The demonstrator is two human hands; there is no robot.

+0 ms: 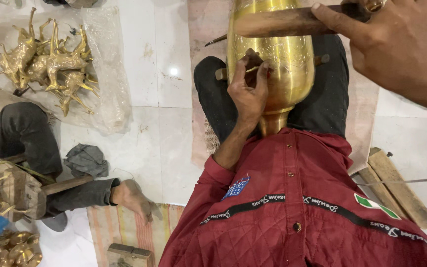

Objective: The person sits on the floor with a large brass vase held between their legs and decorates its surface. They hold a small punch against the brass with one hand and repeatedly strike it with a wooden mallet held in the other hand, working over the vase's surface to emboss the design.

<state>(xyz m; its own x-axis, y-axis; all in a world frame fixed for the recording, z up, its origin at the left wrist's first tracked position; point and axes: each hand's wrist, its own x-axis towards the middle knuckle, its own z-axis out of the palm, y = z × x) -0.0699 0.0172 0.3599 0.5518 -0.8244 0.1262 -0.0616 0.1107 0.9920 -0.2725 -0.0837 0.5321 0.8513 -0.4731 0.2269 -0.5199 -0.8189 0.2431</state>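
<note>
Here, a large brass vase (pixel 273 54) lies along the person's lap, its narrow neck pointing toward the red quilted jacket (pixel 292 207) and its wide belly running up out of the frame. The metal is a warm, polished gold with a bright sheen, and fine engraved patterns show faintly across the rounded body; a plainer band sits where the body tapers into the neck. The left hand (pixel 248 89) rests against the vase's side with its fingers pressed together, pinching a thin chisel-like tool (pixel 253 69) whose tip touches the engraved surface. The right hand (pixel 401 44) is raised above and to the side, curled around the wooden handle of a hammer (pixel 287 22) that crosses in front of the upper part of the vase. The person's dark trousers (pixel 213 99) show on both sides of the vase. On the tiled floor (pixel 159 74) to the left, a heap of brass deer figurines (pixel 50 62) lies on clear plastic sheeting. Another person's foot (pixel 134 198) rests on a striped mat (pixel 129 230) lower left.
</note>
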